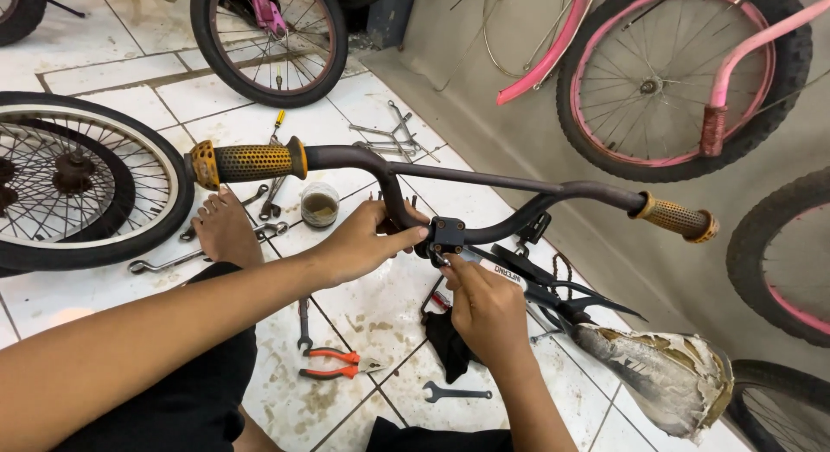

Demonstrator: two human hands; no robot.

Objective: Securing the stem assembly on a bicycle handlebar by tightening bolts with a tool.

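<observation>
— Left hand [367,240] is wrapped around the dark handlebar [484,180], right where the bar bends down toward the black stem clamp [447,236]. Fingers closed on the tube, thumb pointing at the clamp.

— And the right hand [486,307]?

— Just below the clamp, near the middle of the frame. Its fingers are pinched shut around a thin silvery tool whose tip meets the underside of the clamp. What kind of tool, I cannot tell; the hand covers most of it.

— Where does the handlebar sit?

— It runs across the frame from the upper left to the right, with an orange-and-yellow grip [251,162] at the left end and a worn one [679,219] at the right. Under it, toward the lower right, is a torn white saddle [666,370].

— What's on the floor?

— White tiles, smudged. Orange-handled pliers [333,364] lie at the lower centre, a small spanner [454,391] just right of them, a black rag [445,340] beside the right wrist. A small open pot [319,205] stands above the left hand, with more spanners [389,136] scattered beyond. The person's bare foot [225,232] rests beside a loose wheel [78,180] at the left. Pink bicycles [683,72] lean along the top.
</observation>
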